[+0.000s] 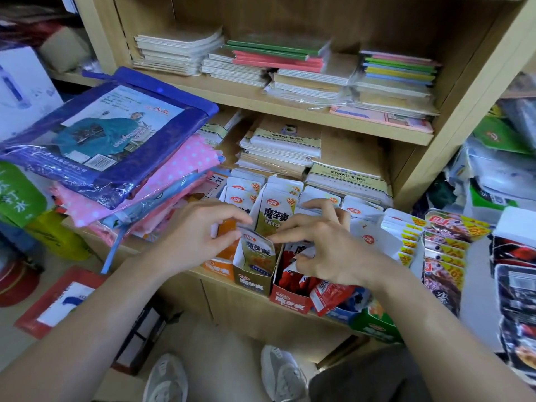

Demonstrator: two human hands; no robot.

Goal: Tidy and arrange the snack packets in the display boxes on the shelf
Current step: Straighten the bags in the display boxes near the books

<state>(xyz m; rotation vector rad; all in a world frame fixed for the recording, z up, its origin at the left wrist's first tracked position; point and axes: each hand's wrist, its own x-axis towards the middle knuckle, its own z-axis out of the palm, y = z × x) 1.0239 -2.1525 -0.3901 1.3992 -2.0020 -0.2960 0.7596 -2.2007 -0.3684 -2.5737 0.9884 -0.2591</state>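
Partly done: the left hand (200, 236) pinches an olive packet (258, 252) standing in the olive display box (255, 281) on the shelf (223, 297). The right hand (322, 250) curls at the packet's other corner, but I cannot tell whether it grips. White packets (368, 236) behind stand in rows, while red packets (330, 294) spill from the red display box (290, 301), seemingly still to tidy

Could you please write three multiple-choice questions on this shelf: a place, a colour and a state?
1. Where does the olive box stand? A) between the orange box and the red box B) on the top shelf C) on the floor
2. What colour is the top bag of the pile at the left? A) yellow B) blue C) black
3. How is the front packet in the olive box? A) flat B) upright C) outside the box
Answers: A, the orange and red boxes flank it; B, its wrapper is blue; B, it stands upright with the left hand pinching its top.
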